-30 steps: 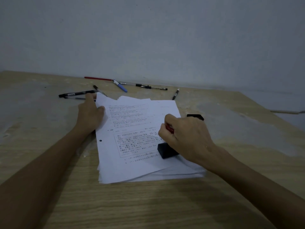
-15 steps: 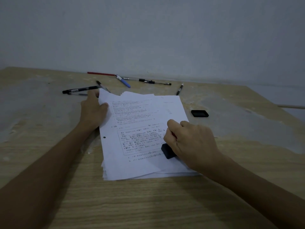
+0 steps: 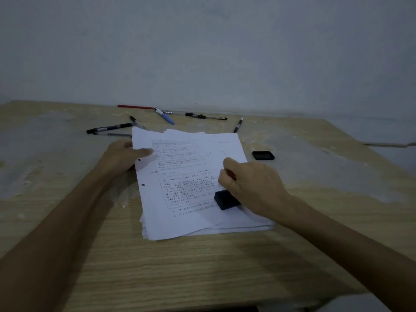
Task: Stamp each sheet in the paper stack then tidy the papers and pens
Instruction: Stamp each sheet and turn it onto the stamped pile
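The table [image 3: 225, 266] is carrying a loose paper stack [image 3: 191, 176], whose lower right part is lying under the right hand [image 3: 252, 188] clenching a black stamp [image 3: 226, 199]. The left hand [image 3: 122, 157] is pinching the stack's upper left edge, pens [image 3: 110, 128] lying just beyond it and a small black lid [image 3: 263, 155] sitting past the stamping fist

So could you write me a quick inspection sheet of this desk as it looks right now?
Surface: wooden table, pale worn patches.
Job's things: paper stack, edges uneven; black stamp pressed on top sheet; pens scattered behind the stack.
Clutter: small black lid or pad right of the stack.
Hands: left hand holds the sheet's left edge; right hand grips the stamp.
Cables: nothing seen.
Surroundings: plain grey wall.
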